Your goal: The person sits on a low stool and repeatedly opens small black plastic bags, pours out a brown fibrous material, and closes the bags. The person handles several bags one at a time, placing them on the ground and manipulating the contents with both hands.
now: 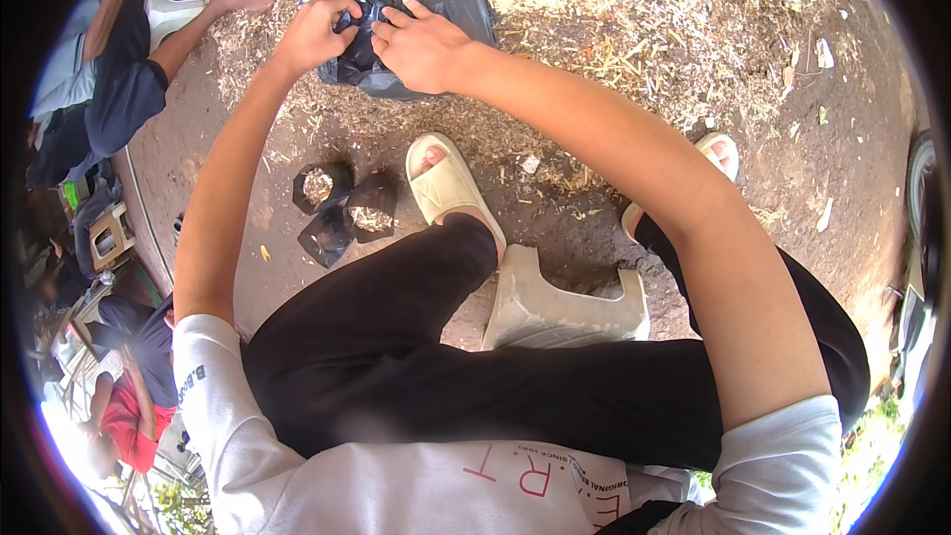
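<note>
At the far side, a bundle of black plastic bags (461,10) lies on the shavings-covered ground, glossy and crumpled. My left hand (315,38) is at its left part, thumb and fingers curled in on a fold of the plastic. Close beside it, my right hand (424,50) rests over the bundle with its fingers spread; its thumb is hard to make out. Three small black bags stand together left of my left foot. One filled bag (319,186) and another (372,218) show pale shavings inside, while the third small bag (327,238) is dark.
Wood shavings (634,20) spread over the far ground. Below me is a pale plastic stool (555,302), between my legs in sandals (444,180). At the left, another person's leg (188,40) reaches in near a white stool (170,8). A person in red (129,426) sits lower left.
</note>
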Demonstrator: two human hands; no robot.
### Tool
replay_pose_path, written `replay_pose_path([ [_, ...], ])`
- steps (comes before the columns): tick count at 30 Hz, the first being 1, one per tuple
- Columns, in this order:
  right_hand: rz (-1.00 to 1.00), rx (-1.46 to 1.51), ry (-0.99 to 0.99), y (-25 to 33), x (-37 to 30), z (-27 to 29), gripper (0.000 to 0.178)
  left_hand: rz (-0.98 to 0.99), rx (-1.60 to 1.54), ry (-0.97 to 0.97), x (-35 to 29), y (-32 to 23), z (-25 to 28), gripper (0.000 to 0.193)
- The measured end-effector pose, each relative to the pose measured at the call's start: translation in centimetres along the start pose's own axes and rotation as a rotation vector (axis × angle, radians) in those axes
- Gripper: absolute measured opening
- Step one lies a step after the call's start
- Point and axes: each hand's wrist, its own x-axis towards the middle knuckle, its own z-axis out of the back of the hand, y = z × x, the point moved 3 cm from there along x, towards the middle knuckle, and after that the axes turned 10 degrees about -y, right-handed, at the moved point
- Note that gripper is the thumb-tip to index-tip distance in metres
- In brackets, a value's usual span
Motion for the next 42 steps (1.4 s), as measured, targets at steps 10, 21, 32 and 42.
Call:
replay_pose_path([
  [10, 0.001, -0.017, -0.030, -0.1, -0.3, -0.4, 0.048, -0.131, -0.024, -0.139, -0.4, -0.1, -0.4, 0.029],
  [21, -0.004, -0.002, -0.031, 0.0, -0.2, -0.3, 0.048, -0.109, -0.084, -0.244, 0.0, 0.8, 0.0, 0.037],
  [32, -0.005, 0.011, -0.041, -0.3, -0.3, -0.6, 0.048, -0.063, -0.088, -0.284, 0.3, 1.7, 0.4, 0.037],
  [42, 0.003, 0.011, 0.001, 0.1, 0.0, -0.1, 0.048, 0.183, -0.060, -0.426, -0.5, 7.6, 3.2, 0.016],
])
